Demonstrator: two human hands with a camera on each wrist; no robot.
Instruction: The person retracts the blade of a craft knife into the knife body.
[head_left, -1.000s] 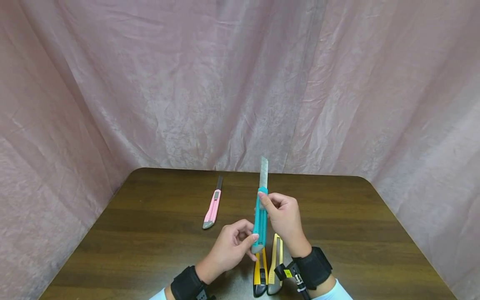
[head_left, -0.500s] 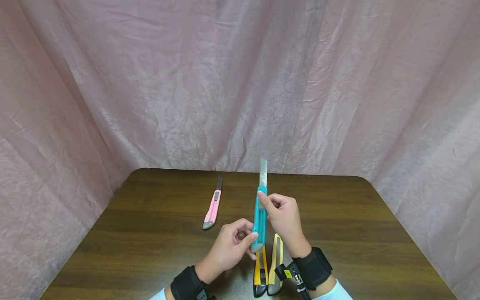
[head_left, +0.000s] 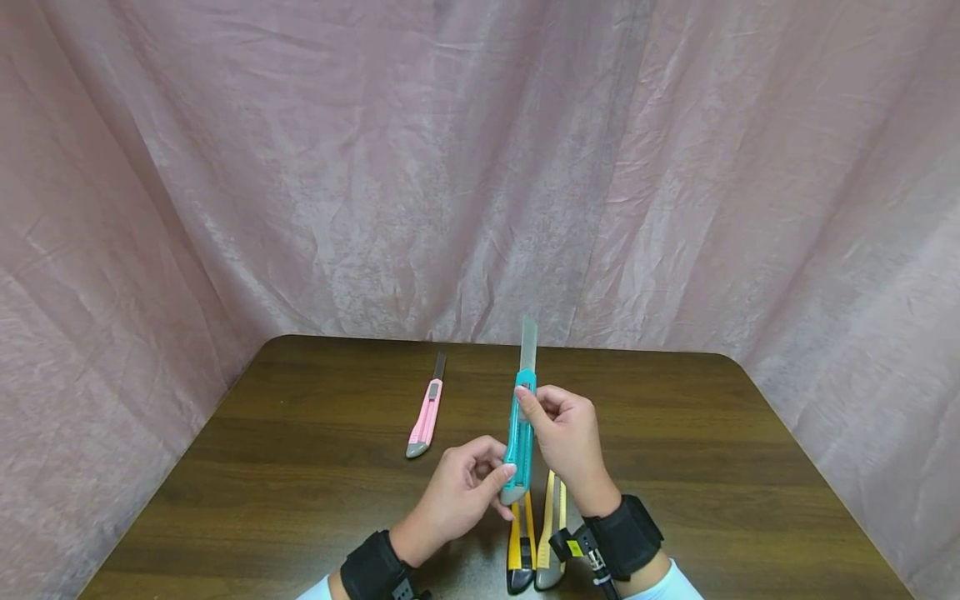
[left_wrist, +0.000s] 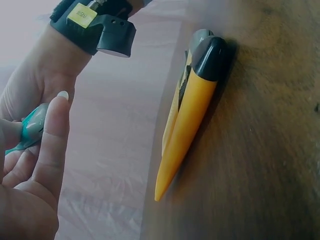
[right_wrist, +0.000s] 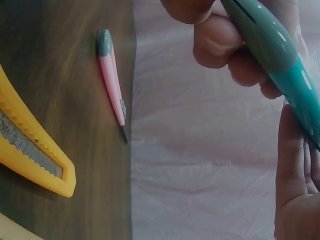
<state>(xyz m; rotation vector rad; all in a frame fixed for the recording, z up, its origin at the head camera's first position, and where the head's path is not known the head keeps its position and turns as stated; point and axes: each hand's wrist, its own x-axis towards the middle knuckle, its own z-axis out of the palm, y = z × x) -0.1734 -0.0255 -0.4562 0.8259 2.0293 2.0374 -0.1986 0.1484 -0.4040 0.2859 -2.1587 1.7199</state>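
A teal box cutter (head_left: 519, 446) with a grey butt is held up above the table, its long blade (head_left: 528, 346) extended and pointing away. My left hand (head_left: 461, 492) pinches its butt end between thumb and fingers. Higher up, my right hand (head_left: 573, 437) grips the handle near the front, the thumb lying over the slider side. In the right wrist view the grey butt (right_wrist: 267, 42) shows between the left fingers. Below it on the table lie an orange-yellow box cutter (head_left: 521, 550) with a black end and a pale yellow one (head_left: 552, 525), side by side.
Toward the back left of the brown wooden table (head_left: 322, 433) lies a pink box cutter (head_left: 425, 418) with its dark blade out. A pinkish curtain (head_left: 450, 167) hangs behind the table and along both sides. Each wrist wears a black strap (head_left: 624, 537) with a camera.
The teal box cutter has shifted and tilted very slightly in the hands, and its blade catches the light differently. Both hands keep their grip; the cutters on the table have not moved.
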